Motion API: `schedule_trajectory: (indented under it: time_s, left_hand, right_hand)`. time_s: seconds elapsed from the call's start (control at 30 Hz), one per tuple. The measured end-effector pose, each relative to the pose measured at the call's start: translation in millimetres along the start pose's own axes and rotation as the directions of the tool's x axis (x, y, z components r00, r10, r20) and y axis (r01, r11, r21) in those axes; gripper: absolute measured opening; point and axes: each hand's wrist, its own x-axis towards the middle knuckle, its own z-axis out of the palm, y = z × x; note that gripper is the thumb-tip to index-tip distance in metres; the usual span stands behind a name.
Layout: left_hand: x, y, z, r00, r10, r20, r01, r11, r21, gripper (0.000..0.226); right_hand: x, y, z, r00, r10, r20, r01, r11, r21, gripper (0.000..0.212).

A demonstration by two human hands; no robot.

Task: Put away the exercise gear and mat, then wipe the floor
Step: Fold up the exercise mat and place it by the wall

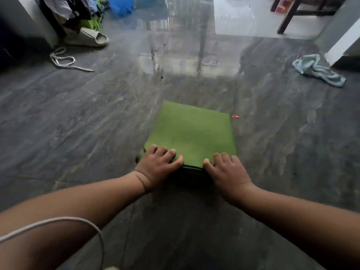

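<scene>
A green exercise mat lies on the dark marbled floor in front of me, its near end rolled into a dark roll. My left hand rests on the roll's left part, fingers curled over it. My right hand presses on the right part, fingers spread on the green surface. The flat remainder of the mat stretches away from me. A light blue cloth lies crumpled on the floor at the far right. A white skipping rope lies loose at the far left.
A beige slipper and a pile of clothes sit at the back left by a wall. A blue bag stands further back. Dark chair legs are at the back right. A small red scrap lies beside the mat.
</scene>
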Motion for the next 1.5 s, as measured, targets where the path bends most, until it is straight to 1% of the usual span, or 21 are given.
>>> schedule_trajectory:
  time_s: [0.03,0.07,0.1,0.13,0.17,0.2,0.23,0.3,0.33,0.4,0.47,0.5,0.57,0.63,0.7,0.77,0.87,1.03,1.2,1.33,1.5]
  left_hand:
    - [-11.2,18.8,12.8,0.988,0.014,0.155,-0.008,0.999,-0.042,0.041]
    - [-22.1,36.5,22.2,0.952,0.029,0.305,-0.009,0.998,-0.066,0.045]
    - [-32.7,50.6,29.7,0.893,0.050,0.447,-0.019,0.997,-0.074,0.052]
    - [-42.9,61.5,34.7,0.807,0.086,0.585,-0.037,0.995,-0.094,0.061]
    - [-50.6,67.6,36.7,0.735,0.134,0.664,-0.065,0.990,-0.128,0.066]
    - [-55.0,67.5,35.7,0.752,0.155,0.641,-0.063,0.984,-0.165,0.067]
    - [-53.7,62.8,33.4,0.797,0.134,0.589,-0.028,0.982,-0.186,0.063]
    - [-43.2,45.5,34.6,0.895,0.031,0.444,0.068,0.977,-0.204,0.050]
    - [-32.5,33.9,36.6,0.930,-0.021,0.367,0.109,0.969,-0.220,0.046]
    - [-7.6,12.2,37.1,0.961,-0.117,0.250,0.177,0.956,-0.232,0.048]
    - [21.5,-5.2,32.8,0.931,-0.238,0.277,0.303,0.927,-0.221,0.054]
    - [34.7,-12.1,32.0,0.904,-0.289,0.317,0.365,0.905,-0.217,0.058]
    - [59.0,-24.3,36.8,0.849,-0.347,0.398,0.447,0.874,-0.191,0.067]
    - [81.5,-32.5,47.6,0.811,-0.331,0.482,0.456,0.874,-0.168,0.068]
    - [90.2,-37.2,65.1,0.766,-0.328,0.554,0.481,0.863,-0.153,0.066]
    - [83.5,-35.8,85.5,0.727,-0.322,0.606,0.495,0.858,-0.138,0.067]
    - [63.1,-23.1,107.0,0.727,-0.319,0.608,0.481,0.869,-0.118,0.068]
    - [68.3,-24.4,114.1,0.754,-0.422,0.503,0.554,0.820,-0.143,0.062]
    - [102.7,-35.7,114.9,0.724,-0.531,0.441,0.627,0.772,-0.100,0.067]
    - [120.2,-43.4,117.3,0.667,-0.575,0.474,0.681,0.729,-0.074,0.060]
    - [129.2,-60.2,112.6,0.626,-0.549,0.553,0.717,0.685,-0.132,0.058]
  right_hand:
    - [-9.6,-11.1,17.7,0.995,-0.038,0.094,0.039,0.999,-0.002,0.045]
    - [-18.5,-20.1,31.8,0.981,-0.073,0.181,0.077,0.997,-0.012,0.044]
    - [-26.7,-25.3,44.6,0.955,-0.121,0.270,0.125,0.992,0.000,0.045]
    - [-35.0,-28.6,53.7,0.918,-0.160,0.363,0.155,0.987,0.042,0.048]
    - [-41.1,-30.1,59.7,0.876,-0.194,0.442,0.168,0.981,0.098,0.052]
    - [-43.9,-29.7,60.3,0.852,-0.215,0.477,0.167,0.976,0.141,0.055]
    - [-43.6,-27.4,58.4,0.868,-0.204,0.453,0.136,0.974,0.180,0.056]
    - [-31.4,-16.1,51.8,0.940,-0.096,0.328,-0.024,0.939,0.342,0.047]
    - [-22.5,-7.0,49.9,0.967,-0.017,0.256,-0.102,0.890,0.445,0.042]
    - [-0.6,14.5,48.3,0.993,0.103,0.064,-0.121,0.822,0.557,0.033]
    - [24.8,35.8,51.8,0.983,0.168,-0.077,-0.103,0.845,0.524,0.041]
    - [36.6,42.4,53.7,0.980,0.195,-0.043,-0.147,0.849,0.507,0.051]
    - [56.7,48.1,62.5,0.965,0.226,0.132,-0.261,0.855,0.449,0.067]
    - [72.8,46.3,77.8,0.931,0.222,0.289,-0.326,0.862,0.388,0.073]
    - [80.3,42.0,94.4,0.911,0.230,0.343,-0.356,0.860,0.367,0.076]
    - [79.3,36.6,114.0,0.908,0.232,0.348,-0.351,0.876,0.331,0.078]
    - [71.3,31.7,132.9,0.922,0.229,0.311,-0.324,0.897,0.301,0.079]
    - [75.4,32.2,137.5,0.924,0.253,0.286,-0.341,0.884,0.318,0.081]
    - [111.7,53.8,124.4,0.889,0.398,0.227,-0.456,0.815,0.357,0.075]
    - [144.7,68.4,113.5,0.825,0.441,0.354,-0.549,0.775,0.312,0.072]
    - [151.6,75.9,114.3,0.819,0.371,0.437,-0.515,0.811,0.278,0.076]
